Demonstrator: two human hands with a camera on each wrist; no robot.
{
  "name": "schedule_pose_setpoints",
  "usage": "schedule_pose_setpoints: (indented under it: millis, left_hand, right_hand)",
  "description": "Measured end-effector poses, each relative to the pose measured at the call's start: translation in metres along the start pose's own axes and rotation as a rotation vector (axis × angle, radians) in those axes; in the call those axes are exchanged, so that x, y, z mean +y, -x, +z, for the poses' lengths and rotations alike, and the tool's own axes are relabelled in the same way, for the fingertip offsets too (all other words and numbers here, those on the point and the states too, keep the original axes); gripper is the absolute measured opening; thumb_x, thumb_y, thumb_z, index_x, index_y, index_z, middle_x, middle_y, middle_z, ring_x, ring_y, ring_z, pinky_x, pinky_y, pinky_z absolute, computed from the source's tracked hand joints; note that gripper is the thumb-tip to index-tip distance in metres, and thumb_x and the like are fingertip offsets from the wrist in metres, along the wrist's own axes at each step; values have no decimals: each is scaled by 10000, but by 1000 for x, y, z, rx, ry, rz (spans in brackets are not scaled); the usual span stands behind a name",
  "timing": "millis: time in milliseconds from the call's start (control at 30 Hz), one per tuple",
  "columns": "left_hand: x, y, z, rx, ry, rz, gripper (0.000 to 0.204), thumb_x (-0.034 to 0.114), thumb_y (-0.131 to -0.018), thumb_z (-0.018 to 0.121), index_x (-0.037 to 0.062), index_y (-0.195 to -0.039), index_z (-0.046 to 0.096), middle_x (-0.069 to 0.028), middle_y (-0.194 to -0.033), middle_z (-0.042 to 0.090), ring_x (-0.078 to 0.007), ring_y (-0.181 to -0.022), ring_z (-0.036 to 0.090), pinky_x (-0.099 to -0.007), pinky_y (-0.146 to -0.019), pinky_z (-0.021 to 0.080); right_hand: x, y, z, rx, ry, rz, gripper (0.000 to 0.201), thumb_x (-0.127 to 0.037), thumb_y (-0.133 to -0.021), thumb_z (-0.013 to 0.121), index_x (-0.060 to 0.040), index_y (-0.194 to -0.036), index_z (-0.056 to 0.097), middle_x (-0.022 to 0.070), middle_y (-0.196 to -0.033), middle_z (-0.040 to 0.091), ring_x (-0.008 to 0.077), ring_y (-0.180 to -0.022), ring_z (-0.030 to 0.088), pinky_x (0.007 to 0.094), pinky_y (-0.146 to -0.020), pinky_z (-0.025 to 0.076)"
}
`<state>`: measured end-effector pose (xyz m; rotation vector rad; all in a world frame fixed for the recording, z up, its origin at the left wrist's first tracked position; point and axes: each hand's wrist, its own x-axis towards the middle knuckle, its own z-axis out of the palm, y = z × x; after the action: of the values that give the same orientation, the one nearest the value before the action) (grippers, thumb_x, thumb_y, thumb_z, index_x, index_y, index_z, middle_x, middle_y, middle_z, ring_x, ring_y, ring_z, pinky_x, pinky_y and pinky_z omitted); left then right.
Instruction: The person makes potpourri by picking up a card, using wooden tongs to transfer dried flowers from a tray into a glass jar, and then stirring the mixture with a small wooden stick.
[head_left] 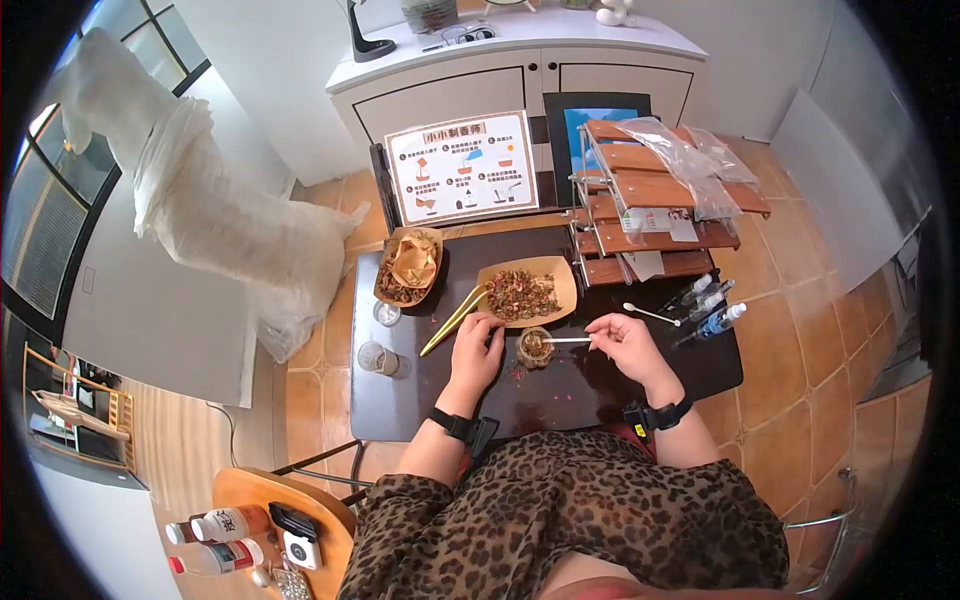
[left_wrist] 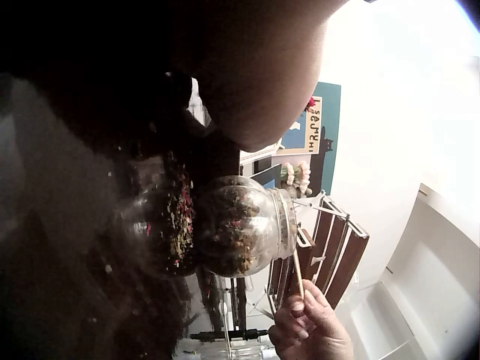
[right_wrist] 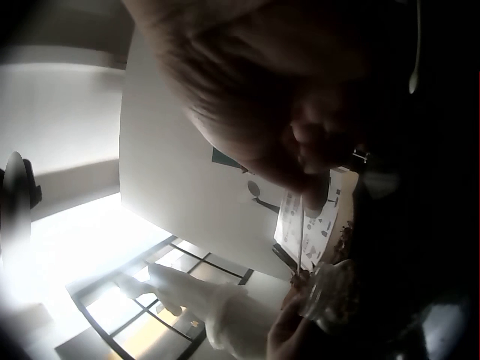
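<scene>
A small round glass jar (head_left: pixel 535 350) with dried plant bits in it stands on the dark table; the left wrist view shows the jar (left_wrist: pixel 238 225) from the side. My right hand (head_left: pixel 628 348) pinches a thin pale stick (head_left: pixel 570 340), whose far end is at the jar's mouth. In the right wrist view the stick (right_wrist: pixel 301 232) runs from the fingertips to the jar (right_wrist: pixel 328 296). My left hand (head_left: pixel 476 358) rests on the table left of the jar, fingers loosely bent and holding nothing, with a small gap to the glass.
Behind the jar sits a paper tray (head_left: pixel 550 270) of dried bits, with gold tongs (head_left: pixel 455 320) beside it. Another tray (head_left: pixel 433 262) and two glasses are at the left. A white spoon (head_left: pixel 650 314), bottles (head_left: pixel 720 320) and a wooden rack (head_left: pixel 650 240) occupy the right.
</scene>
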<state>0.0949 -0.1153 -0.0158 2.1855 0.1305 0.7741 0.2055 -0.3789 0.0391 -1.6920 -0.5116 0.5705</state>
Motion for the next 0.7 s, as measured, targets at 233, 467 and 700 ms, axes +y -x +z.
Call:
schedule_pose_setpoints:
  millis: [233,467,700]
  left_hand:
    - [1,0,-1,-4,1,-3,120,10,-869,682,16,-987,659,-137,-1020,639,-333,-987,627,-395,-855,512]
    - [2,0,-2,-9,-6,-19,123,14,-874,682,16,-995,659,-138,-1025,638,-334,-988,626,-395,-855,511]
    - [2,1,-2,-4,10,-27,128,12,-873,685,19,-998,661,-138,-1025,637,-333,-983,628,-395,-842,513]
  right_hand:
    - [-4,6,3,66,174,-79,81,-62,-921,699,-10,-976,727,-7,-800,675,41,-655,536,224,-609,445]
    - [-3,6,2,43,58,-113,69,-60,-919,713,-19,-971,730,-21,-820,643,36,-668,535,217,-608,435]
    - [2,4,3,52,-55,-101,65,-59,-926,710,-20,-974,729,-37,-807,639,23,-657,532,202,-589,425]
